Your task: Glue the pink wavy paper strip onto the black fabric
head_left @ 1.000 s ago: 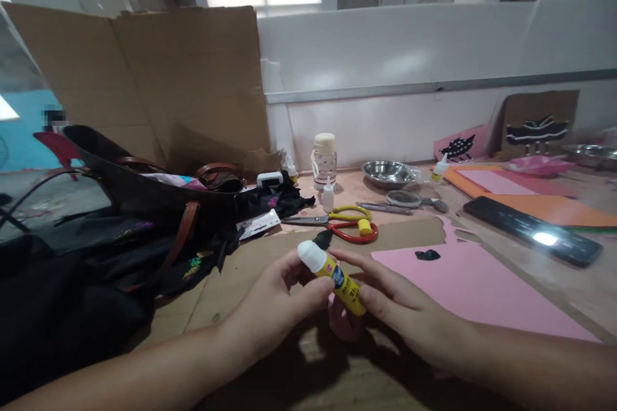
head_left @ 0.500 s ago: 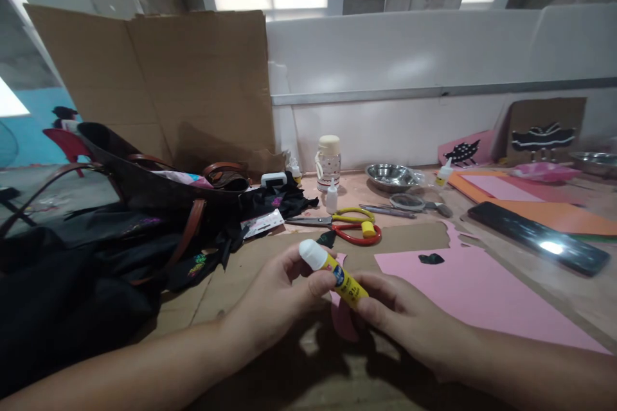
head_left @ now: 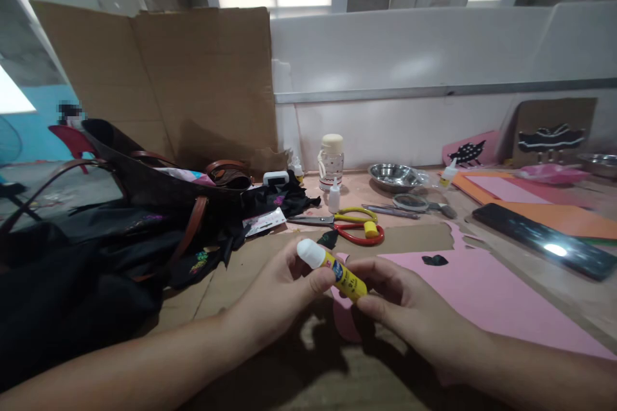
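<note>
Both hands holding one glue stick (head_left: pixel 332 268) low over the table (head_left: pixel 289 372), front centre. Left hand (head_left: pixel 284 295) pinching the upper part just below the white tip, thumb on top. Right hand (head_left: pixel 409 308) pinching the yellow lower end between thumb and fingers. Stick tilted, white end up-left, yellow body with a blue label; writing on label too small and blurred to read.

Under the hands a small pink cutout (head_left: pixel 344 324), partly hidden. Just right, large pink sheet (head_left: pixel 482 295) lying on brown cardboard (head_left: pixel 409 237), with a small black paper scrap (head_left: pixel 434 261) on it. Behind the stick, scissors (head_left: pixel 354 226) with yellow and red handles, a yellow cap (head_left: pixel 369 229) resting on them. Small white dropper bottle (head_left: pixel 333 196) and a clear bottle with cream lid (head_left: pixel 330 160) further back. Steel bowl (head_left: pixel 393 174) near the wall. Dark phone (head_left: pixel 544 241) at right, screen reflecting light. Orange sheets (head_left: pixel 563 218) behind it. Black bag with brown straps (head_left: pixel 144 205) at left. Upright cardboard panel (head_left: pixel 159 77) behind the bag. No readable brand anywhere.
</note>
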A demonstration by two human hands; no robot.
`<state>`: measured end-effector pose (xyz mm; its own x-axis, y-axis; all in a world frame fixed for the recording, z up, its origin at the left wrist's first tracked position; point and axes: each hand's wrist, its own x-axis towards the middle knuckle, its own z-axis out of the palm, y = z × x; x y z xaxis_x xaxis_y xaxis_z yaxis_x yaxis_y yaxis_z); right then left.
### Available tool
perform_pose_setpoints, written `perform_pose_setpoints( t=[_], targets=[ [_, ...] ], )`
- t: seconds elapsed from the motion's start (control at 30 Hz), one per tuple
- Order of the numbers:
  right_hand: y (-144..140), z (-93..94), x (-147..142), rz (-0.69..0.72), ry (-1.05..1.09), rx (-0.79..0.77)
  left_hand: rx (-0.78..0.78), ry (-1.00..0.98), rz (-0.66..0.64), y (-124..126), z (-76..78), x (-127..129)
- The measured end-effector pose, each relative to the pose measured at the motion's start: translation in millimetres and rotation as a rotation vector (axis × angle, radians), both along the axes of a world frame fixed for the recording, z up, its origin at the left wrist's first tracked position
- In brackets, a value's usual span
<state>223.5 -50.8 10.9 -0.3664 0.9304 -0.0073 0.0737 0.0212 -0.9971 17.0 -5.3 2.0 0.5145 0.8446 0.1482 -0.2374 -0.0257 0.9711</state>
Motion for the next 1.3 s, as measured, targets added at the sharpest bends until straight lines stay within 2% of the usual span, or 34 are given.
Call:
perform_pose_setpoints(
  t=[0.17, 0.3, 0.57, 0.73, 0.87, 1.0, 1.13, 1.3],
  targets=[
    [0, -7.8, 1, -0.101, -0.023, 0.001, 0.022, 0.059, 0.040, 3, 1.2, -2],
    [1, -11.3, 4, -0.044, -0.009, 0.049, 0.028, 0.082, 0.070, 4, 2.5, -3],
    [0, -3.8, 2, -0.061, 0.071, -0.035, 0.027, 0.072, 0.058, 1, 0.0, -2],
    [2, -8.0, 2, -0.148, 0.014, 0.068, 0.035, 0.071, 0.067, 1, -0.3, -1],
    [-1, -14.5, 5, -0.178, -0.025, 0.082, 0.036, 0.095, 0.068, 1, -0.8, -2],
    [-2, -12.9, 8, -0.110, -0.013, 0.162, 0.064, 0.121, 0.079, 0, 2.7, -3],
    [1, -7.0, 9, -0.065, -0.013, 0.052, 0.104, 0.107, 0.106, -2, 6.3, -3],
    [4, -7.2, 5, -0.137, 0.030, 0.013, 0.115, 0.101, 0.126, -2, 7.5, -4]
  ],
)
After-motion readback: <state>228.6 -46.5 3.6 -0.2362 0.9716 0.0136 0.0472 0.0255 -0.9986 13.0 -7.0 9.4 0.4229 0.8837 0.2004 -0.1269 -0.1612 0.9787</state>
